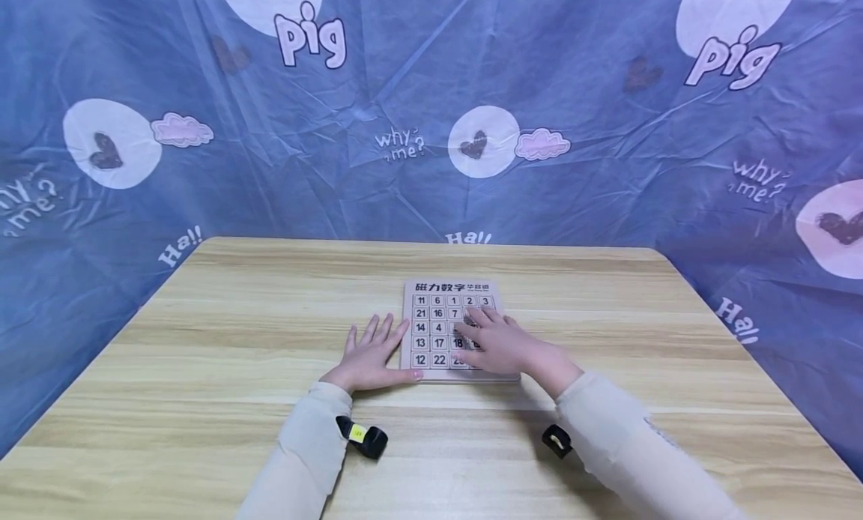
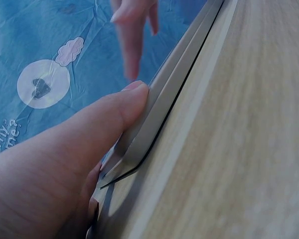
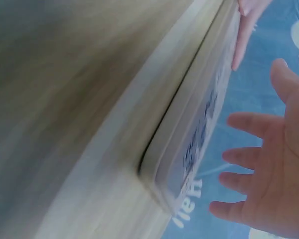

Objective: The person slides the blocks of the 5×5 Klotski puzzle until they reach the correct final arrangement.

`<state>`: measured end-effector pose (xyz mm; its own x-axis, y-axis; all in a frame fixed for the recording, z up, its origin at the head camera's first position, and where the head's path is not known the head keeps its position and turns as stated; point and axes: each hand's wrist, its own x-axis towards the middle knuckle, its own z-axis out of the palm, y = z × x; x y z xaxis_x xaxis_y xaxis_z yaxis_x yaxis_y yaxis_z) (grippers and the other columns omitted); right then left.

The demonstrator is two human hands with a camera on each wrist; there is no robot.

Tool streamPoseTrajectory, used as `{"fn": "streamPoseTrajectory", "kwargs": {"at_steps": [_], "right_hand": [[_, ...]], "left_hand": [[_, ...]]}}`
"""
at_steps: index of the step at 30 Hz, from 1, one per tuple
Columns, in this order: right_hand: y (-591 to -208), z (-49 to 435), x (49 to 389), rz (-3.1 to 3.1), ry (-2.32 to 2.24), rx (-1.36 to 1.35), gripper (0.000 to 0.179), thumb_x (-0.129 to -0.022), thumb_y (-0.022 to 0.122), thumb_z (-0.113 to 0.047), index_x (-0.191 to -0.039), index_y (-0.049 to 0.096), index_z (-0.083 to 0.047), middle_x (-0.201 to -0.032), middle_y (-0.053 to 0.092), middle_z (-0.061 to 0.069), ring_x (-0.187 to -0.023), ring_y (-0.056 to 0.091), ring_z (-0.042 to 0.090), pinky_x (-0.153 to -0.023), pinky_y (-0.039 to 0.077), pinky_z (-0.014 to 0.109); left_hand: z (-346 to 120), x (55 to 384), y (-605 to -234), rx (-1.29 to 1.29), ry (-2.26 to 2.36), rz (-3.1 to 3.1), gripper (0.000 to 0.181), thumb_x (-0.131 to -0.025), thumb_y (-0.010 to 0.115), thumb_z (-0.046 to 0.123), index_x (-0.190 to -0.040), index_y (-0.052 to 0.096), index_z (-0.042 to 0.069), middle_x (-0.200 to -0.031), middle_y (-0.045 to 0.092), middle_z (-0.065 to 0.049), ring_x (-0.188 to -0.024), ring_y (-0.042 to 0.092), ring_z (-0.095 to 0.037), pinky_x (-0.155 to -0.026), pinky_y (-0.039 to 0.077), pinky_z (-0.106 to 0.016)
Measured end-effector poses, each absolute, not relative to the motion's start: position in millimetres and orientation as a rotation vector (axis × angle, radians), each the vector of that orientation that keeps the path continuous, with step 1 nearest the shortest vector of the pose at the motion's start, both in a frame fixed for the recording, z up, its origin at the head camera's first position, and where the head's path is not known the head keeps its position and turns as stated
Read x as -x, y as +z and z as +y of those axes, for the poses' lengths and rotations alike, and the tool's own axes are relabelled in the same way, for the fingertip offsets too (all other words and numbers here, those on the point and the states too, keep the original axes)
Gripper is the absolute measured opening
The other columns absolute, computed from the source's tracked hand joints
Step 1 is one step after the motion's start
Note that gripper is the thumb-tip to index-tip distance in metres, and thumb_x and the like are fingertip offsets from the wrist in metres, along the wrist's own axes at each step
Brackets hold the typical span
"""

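A flat number slide puzzle (image 1: 434, 327), with rows of numbered square tiles and dark Chinese lettering along its top, lies on the wooden table. My left hand (image 1: 369, 361) rests at its left side, fingers spread, with the thumb on the lower left corner. Close up in the left wrist view, that thumb (image 2: 104, 112) presses the puzzle's near rim. Over the right-hand tiles is my right hand (image 1: 502, 344), its fingers spread and hiding several numbers. In the right wrist view a gap shows between its fingers (image 3: 241, 158) and the board's face.
The pale wooden table (image 1: 222, 340) extends around the puzzle. Behind it hangs a blue printed cloth (image 1: 377, 190) with creases. Dark wrist straps with small devices (image 1: 367, 439) sit at both sleeves, close above the tabletop.
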<state>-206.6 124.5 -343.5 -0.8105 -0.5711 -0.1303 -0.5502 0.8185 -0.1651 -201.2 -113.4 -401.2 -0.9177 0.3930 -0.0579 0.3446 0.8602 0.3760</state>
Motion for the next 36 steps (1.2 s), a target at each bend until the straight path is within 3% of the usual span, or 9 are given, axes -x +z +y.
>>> {"fn": "streamPoseTrajectory", "kwargs": {"at_steps": [13,36], "right_hand": [[-351,83,219,2.775,-0.093,0.841,0.06,-0.084,0.028,-0.061,-0.135,0.028,-0.029,-0.142,0.008,0.011,-0.126,0.005,0.037,-0.095,0.01,0.057],[-353,98,219,2.792,-0.084,0.809,0.053,-0.086,0.031,-0.055,-0.132,0.035,-0.029,-0.141,0.013,0.011,-0.126,0.006,0.037,-0.095,0.01,0.057]], "left_hand": [[-113,199,-400,-0.577,0.562,2.891,0.094,-0.067,0.043,0.073,-0.14,0.012,0.022,-0.143,0.003,-0.01,-0.127,-0.007,-0.028,-0.095,-0.011,-0.052],[-113,200,-401,-0.584,0.558,2.904,0.094,-0.066,0.042,0.074,-0.14,0.011,0.023,-0.143,0.003,-0.009,-0.127,-0.006,-0.028,-0.095,-0.011,-0.051]]}}
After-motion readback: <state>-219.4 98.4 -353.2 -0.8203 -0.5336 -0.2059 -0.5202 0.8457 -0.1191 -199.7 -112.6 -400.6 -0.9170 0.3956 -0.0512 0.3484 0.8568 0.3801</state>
